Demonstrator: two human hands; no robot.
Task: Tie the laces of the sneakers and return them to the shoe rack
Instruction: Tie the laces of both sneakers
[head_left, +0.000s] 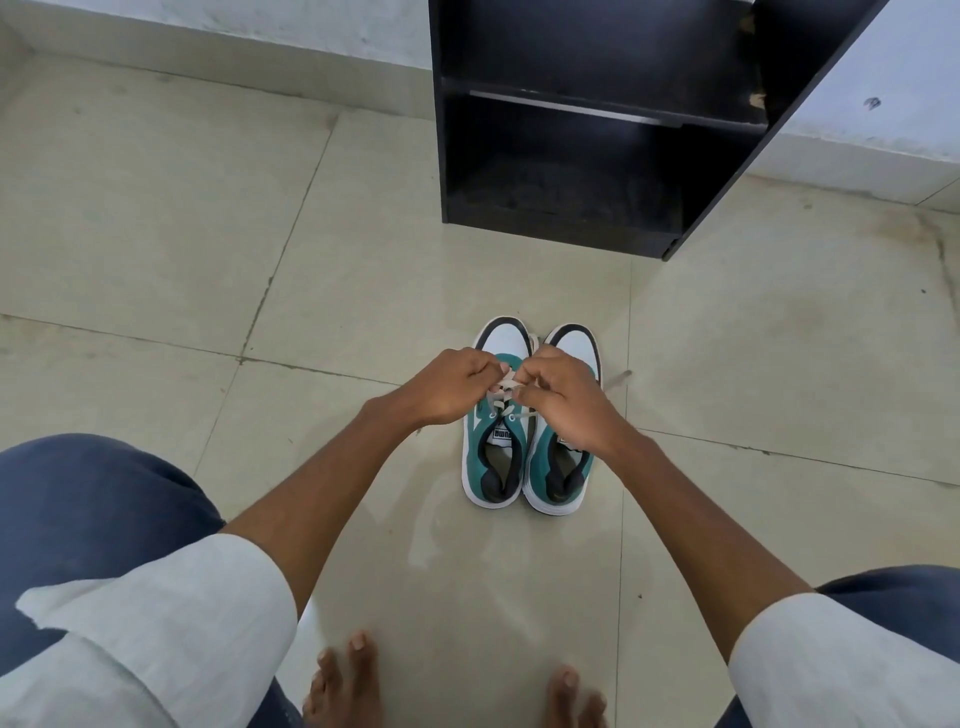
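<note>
On the pale tiled floor (156, 234), open on all sides, we see teal-and-white sneakers (493, 457) side by side, well short of the black wooden shoe rack (717, 171). Our left hand (441, 387) and right hand (566, 402) pinch the near-white laces (506, 387) together.

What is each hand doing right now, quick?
Left hand: closed, pinching the white lace of the left sneaker.
Right hand: closed, pinching the same lace from the other side.
</note>
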